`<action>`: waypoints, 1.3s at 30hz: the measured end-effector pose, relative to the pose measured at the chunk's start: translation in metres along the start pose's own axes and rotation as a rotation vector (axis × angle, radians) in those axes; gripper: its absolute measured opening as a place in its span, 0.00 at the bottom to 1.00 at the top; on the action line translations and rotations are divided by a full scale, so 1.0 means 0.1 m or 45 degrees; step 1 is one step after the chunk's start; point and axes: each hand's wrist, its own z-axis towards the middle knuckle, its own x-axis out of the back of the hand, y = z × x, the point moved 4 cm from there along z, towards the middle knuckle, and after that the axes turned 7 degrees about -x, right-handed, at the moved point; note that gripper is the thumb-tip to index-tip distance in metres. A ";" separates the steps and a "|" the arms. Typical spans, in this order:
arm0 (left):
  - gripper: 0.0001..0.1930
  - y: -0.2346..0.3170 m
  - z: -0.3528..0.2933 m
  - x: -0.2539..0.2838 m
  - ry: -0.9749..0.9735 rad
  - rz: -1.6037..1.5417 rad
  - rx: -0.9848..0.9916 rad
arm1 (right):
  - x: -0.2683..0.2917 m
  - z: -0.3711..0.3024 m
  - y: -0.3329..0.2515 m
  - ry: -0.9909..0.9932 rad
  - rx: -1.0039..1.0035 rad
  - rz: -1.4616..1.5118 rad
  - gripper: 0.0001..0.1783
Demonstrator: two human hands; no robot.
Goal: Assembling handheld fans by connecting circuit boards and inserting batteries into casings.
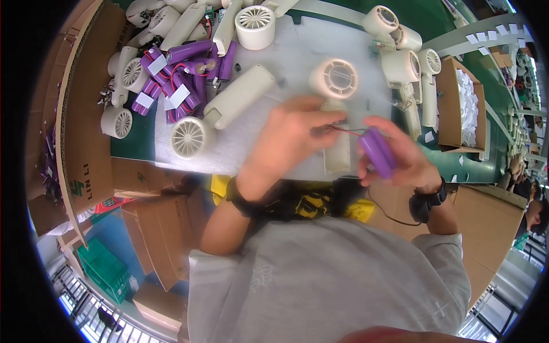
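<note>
My right hand (pixel 409 157) grips a purple battery pack (pixel 378 152), its fingers curled round the sides. From the pack, thin red and black wires (pixel 346 131) run across to my left hand (pixel 294 131), whose fingertips pinch their far end; any plug there is hidden by the fingers. Beneath both hands lies a cream handheld fan body with a round head (pixel 333 79) and an open handle shell (pixel 337 153). Left of my left hand, a closed cream fan (pixel 240 96) rests on the pale work mat (pixel 297 43).
Purple battery packs (pixel 177 83) with red wires are heaped at the left, beside several fan bodies (pixel 255 27). More fan parts (pixel 401 66) lie at the right, near a cardboard box (pixel 452 106) of white pieces. A tall cardboard wall (pixel 86 108) borders the left.
</note>
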 end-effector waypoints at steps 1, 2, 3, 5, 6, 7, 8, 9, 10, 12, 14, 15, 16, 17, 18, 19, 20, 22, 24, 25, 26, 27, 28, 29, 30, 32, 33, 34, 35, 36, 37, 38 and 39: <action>0.15 0.00 -0.01 0.00 0.006 0.030 -0.018 | -0.01 -0.01 -0.04 -0.002 -0.001 -0.001 0.57; 0.15 0.00 -0.01 0.00 0.013 0.059 -0.035 | 0.00 -0.04 -0.09 0.044 -0.084 -0.074 0.56; 0.15 0.00 -0.01 -0.01 0.012 0.060 -0.037 | 0.01 -0.06 -0.13 0.092 -0.164 -0.145 0.55; 0.15 0.00 -0.01 -0.02 0.019 0.075 -0.053 | 0.04 -0.05 -0.14 0.140 -0.242 -0.216 0.54; 0.15 0.01 -0.01 -0.02 0.022 0.082 -0.060 | 0.07 -0.01 -0.15 0.132 -0.091 -0.345 0.53; 0.15 0.01 -0.01 -0.02 0.021 0.083 -0.061 | 0.08 0.02 -0.15 0.123 0.061 -0.473 0.52; 0.15 0.02 0.00 -0.02 0.027 0.081 -0.063 | 0.08 0.04 -0.18 0.112 0.212 -0.600 0.52; 0.15 0.02 0.00 -0.02 0.033 0.079 -0.065 | 0.08 0.03 -0.20 0.111 0.212 -0.601 0.52; 0.15 0.03 0.00 -0.02 0.040 0.077 -0.067 | 0.07 0.03 -0.22 0.135 0.195 -0.736 0.50; 0.14 0.04 0.00 -0.03 0.038 0.088 -0.070 | 0.04 0.01 -0.26 0.182 0.159 -1.006 0.48; 0.14 0.05 0.00 -0.03 0.031 0.108 -0.078 | 0.02 0.02 -0.27 0.198 0.152 -1.085 0.48; 0.14 0.05 0.00 -0.02 0.033 0.109 -0.078 | 0.01 0.04 -0.27 0.215 0.146 -1.163 0.47; 0.15 0.05 0.01 -0.02 -0.002 0.122 -0.068 | -0.01 0.04 -0.27 0.231 0.139 -1.240 0.47; 0.16 0.05 0.01 -0.01 -0.038 0.135 -0.058 | -0.03 0.05 -0.28 0.229 0.139 -1.241 0.47; 0.17 0.05 0.01 -0.01 -0.074 0.147 -0.049 | -0.07 0.05 -0.28 0.237 0.176 -1.340 0.46; 0.17 0.06 0.02 -0.01 -0.072 0.147 -0.048 | -0.11 0.04 -0.29 0.244 0.213 -1.438 0.46; 0.17 0.06 0.02 -0.01 -0.076 0.144 -0.059 | -0.15 0.04 -0.29 0.250 0.250 -1.536 0.45; 0.16 0.06 0.02 -0.01 -0.085 0.138 -0.079 | -0.22 0.06 -0.26 0.269 0.258 -1.558 0.45; 0.16 0.06 0.02 0.00 -0.079 0.134 -0.092 | -0.26 0.08 -0.24 0.314 0.275 -1.599 0.43; 0.16 0.05 0.02 0.00 -0.072 0.131 -0.105 | -0.27 0.09 -0.23 0.314 0.275 -1.598 0.43; 0.16 0.05 0.01 0.01 -0.066 0.127 -0.118 | -0.26 0.11 -0.22 0.343 0.292 -1.563 0.42; 0.16 0.05 0.01 0.02 -0.067 0.128 -0.117 | -0.24 0.12 -0.21 0.372 0.308 -1.527 0.41; 0.16 0.05 0.02 0.02 -0.087 0.116 -0.095 | -0.23 0.14 -0.20 0.399 0.324 -1.491 0.40; 0.16 0.05 0.02 0.02 -0.107 0.105 -0.072 | -0.22 0.15 -0.18 0.398 0.323 -1.491 0.40; 0.16 0.04 0.02 0.03 -0.127 0.094 -0.050 | -0.23 0.17 -0.17 0.389 0.371 -1.510 0.39; 0.16 0.04 0.04 0.05 -0.145 0.096 -0.057 | -0.24 0.20 -0.14 0.370 0.467 -1.547 0.37; 0.16 0.04 0.04 0.05 -0.163 0.099 -0.064 | -0.24 0.21 -0.10 0.366 0.467 -1.546 0.37; 0.16 0.04 0.04 0.05 -0.182 0.101 -0.071 | -0.24 0.21 -0.05 0.395 0.532 -1.600 0.37; 0.16 0.03 0.04 0.05 -0.183 0.104 -0.069 | -0.25 0.20 -0.02 0.426 0.598 -1.654 0.38; 0.16 0.03 0.03 0.05 -0.170 0.092 -0.075 | -0.26 0.19 -0.01 0.457 0.663 -1.706 0.39; 0.16 0.03 0.03 0.04 -0.158 0.080 -0.082 | -0.26 0.19 -0.01 0.456 0.664 -1.703 0.39; 0.17 0.03 0.03 0.05 -0.149 0.071 -0.090 | -0.28 0.20 -0.02 0.457 0.709 -1.752 0.39; 0.17 0.02 0.02 0.05 -0.155 0.075 -0.089 | -0.30 0.20 -0.03 0.458 0.754 -1.800 0.40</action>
